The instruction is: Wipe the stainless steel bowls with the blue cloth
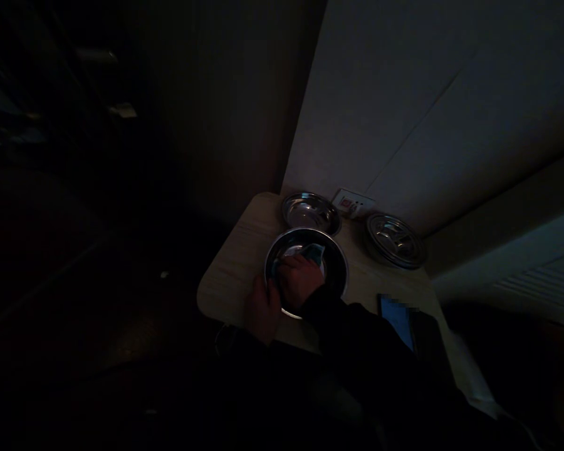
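Observation:
The scene is very dark. A round steel plate [336, 260] lies on a small light wooden table [235, 269]. My left hand [263, 310] grips the plate's near-left rim. Inside the plate, my right hand [298, 279] is closed on a bluish cloth [314, 252] and presses it against the metal. Both sleeves are dark.
A second steel bowl [310, 212] sits just behind the plate. A stack of steel plates [395, 240] stands at the back right, by a white wall socket [354, 203]. A lit phone screen [397, 319] lies near my right forearm. Walls close off the back.

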Motion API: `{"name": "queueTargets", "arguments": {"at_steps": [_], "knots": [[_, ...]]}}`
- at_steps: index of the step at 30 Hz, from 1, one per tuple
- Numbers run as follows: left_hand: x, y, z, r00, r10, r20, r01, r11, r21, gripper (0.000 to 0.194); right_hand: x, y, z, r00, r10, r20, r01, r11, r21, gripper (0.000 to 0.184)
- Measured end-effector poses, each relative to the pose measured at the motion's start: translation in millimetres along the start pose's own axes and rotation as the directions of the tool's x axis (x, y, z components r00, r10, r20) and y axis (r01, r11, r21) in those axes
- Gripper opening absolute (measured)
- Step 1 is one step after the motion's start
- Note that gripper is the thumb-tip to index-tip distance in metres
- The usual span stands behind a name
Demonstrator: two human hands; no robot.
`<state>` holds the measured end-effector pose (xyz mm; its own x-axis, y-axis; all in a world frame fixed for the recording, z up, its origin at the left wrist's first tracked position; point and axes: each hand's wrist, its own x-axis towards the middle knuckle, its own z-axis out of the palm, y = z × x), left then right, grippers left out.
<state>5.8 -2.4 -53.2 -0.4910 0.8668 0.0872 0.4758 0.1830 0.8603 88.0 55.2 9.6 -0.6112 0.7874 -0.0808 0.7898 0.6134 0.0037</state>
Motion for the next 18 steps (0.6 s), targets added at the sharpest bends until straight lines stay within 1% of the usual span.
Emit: {"name": "queueTargets", "arguments": {"at_steps": [2, 5, 7, 8, 9, 11, 14, 16, 18], "knots": [[0.2, 1.2, -0.6, 0.999, -0.021, -0.029, 0.022, 1.0, 0.018, 0.022, -3.2, 1.8, -1.4, 0.997, -0.038, 0.063, 0.036, 0.999, 0.025, 0.026], [-1.9, 3.9, -0.6, 0.998, -0.038, -0.051, 0.04, 0.998, 0.048, 0.024, -22.5, 16.0, -7.1, 0.966, -0.116, 0.233, 0.112, 0.993, 0.031, 0.022], [-4.5, 5.5, 0.2, 0.999, -0.023, -0.031, 0.025, 0.997, 0.076, 0.027, -36.9, 27.7, -10.9, 0.939, -0.113, 0.325, 0.131, 0.991, -0.032, 0.019], [-5.8, 6.2, 0.7, 1.0, -0.01, -0.016, 0.011, 0.996, 0.091, 0.029, -42.7, 32.5, -12.3, 0.933, -0.098, 0.346, 0.132, 0.988, -0.076, 0.019], [-7.1, 6.9, 1.1, 1.0, -0.002, -0.006, 0.003, 0.994, 0.108, 0.03, -47.3, 36.1, -13.1, 0.936, -0.083, 0.343, 0.131, 0.984, -0.12, 0.019], [-8.8, 7.9, 1.3, 1.0, -0.005, -0.01, 0.007, 0.991, 0.137, 0.033, -53.6, 40.5, -13.9, 0.961, -0.057, 0.269, 0.112, 0.975, -0.193, 0.02], [-9.2, 8.5, 0.0, 1.0, 0.003, -0.03, 0.001, 0.991, 0.135, 0.034, -62.6, 45.7, -15.2, 0.995, -0.013, 0.1, 0.038, 0.966, -0.258, 0.022], [-8.5, 8.0, -1.3, 0.999, 0.015, -0.033, -0.011, 0.994, 0.109, 0.033, -72.7, 52.8, -16.6, 1.0, 0.025, -0.006, -0.026, 0.963, -0.268, 0.021], [-7.5, 7.0, -2.5, 0.999, 0.014, -0.047, -0.01, 0.997, 0.076, 0.033, -85.5, 62.0, -16.2, 0.993, 0.044, -0.108, -0.07, 0.966, -0.25, 0.023]]}}
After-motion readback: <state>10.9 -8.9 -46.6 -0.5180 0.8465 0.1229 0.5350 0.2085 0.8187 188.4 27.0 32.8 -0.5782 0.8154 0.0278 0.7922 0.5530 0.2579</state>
